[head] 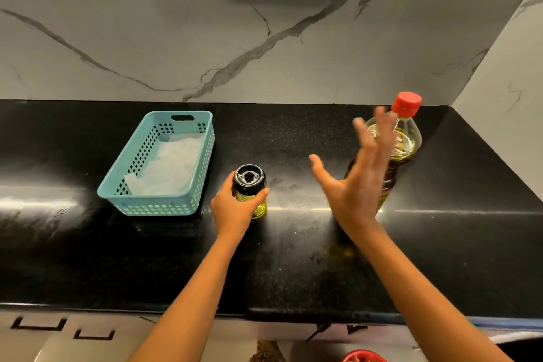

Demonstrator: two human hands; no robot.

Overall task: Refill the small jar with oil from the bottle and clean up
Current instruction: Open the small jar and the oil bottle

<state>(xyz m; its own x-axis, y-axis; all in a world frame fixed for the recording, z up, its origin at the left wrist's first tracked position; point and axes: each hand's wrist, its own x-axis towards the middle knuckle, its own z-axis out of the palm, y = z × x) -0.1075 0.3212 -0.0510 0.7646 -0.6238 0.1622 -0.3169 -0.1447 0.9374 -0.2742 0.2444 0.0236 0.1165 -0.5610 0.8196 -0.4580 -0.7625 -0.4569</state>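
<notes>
The main risk sits at right of centre. The tall bottle [402, 144] stands upright on the black counter [293, 282] with its red cap [406, 103] on, and the right hand [352, 185] is blurred in front of it. A fast or careless sweep could catch the bottle high on its shoulder and tip it. The bottle holds a good deal of oil, so a fall would probably be heavy and might roll it toward the counter edge.

A faint yellowish smear [340, 251] lies on the counter below that hand. If it is oil, palms and glass could be slippery, which would make a one-handed lift of the bottle less sure. The small jar [249, 188], just left of centre, has its black lid [249, 175] on. Twisting the lid with greasy fingers could make the jar skid.

The right hand is spread wide and holds nothing. Its fingers point up toward the bottle's neck and the thumb is splayed to the left. Whether it touches the bottle cannot be told through the blur. The left hand [232, 211] grips the jar's body from the left, with the thumb wrapped across the front, steadying it on the counter.

For cleaning up, the teal basket [205, 138] at left of the frame holds white paper [170, 164], within easy reach of the left arm.
</notes>
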